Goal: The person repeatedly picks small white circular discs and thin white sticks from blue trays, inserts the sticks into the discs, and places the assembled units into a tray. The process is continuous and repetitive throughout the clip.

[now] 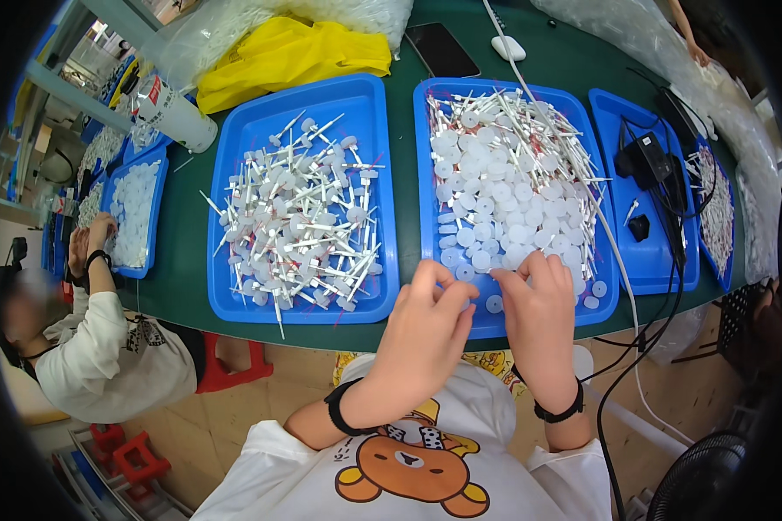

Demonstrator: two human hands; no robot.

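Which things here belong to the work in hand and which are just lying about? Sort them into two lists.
In use:
left hand
right hand
white discs
white sticks
right tray
left tray of joined pieces

Lying about:
yellow bag
phone
white bottle
black charger
fan

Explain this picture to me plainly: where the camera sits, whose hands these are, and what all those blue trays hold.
The camera is worn on a person's head and looks down, so its wide lens bends straight edges. The two bare hands coming from the lower edge are that person's own. The left hand and right hand meet at the near edge of a blue tray full of loose white discs and thin white sticks; whether the fingers pinch a piece cannot be told. The tray beside it holds sticks with discs on them. Everything rests on a green table. At far left another person works at a tray too.
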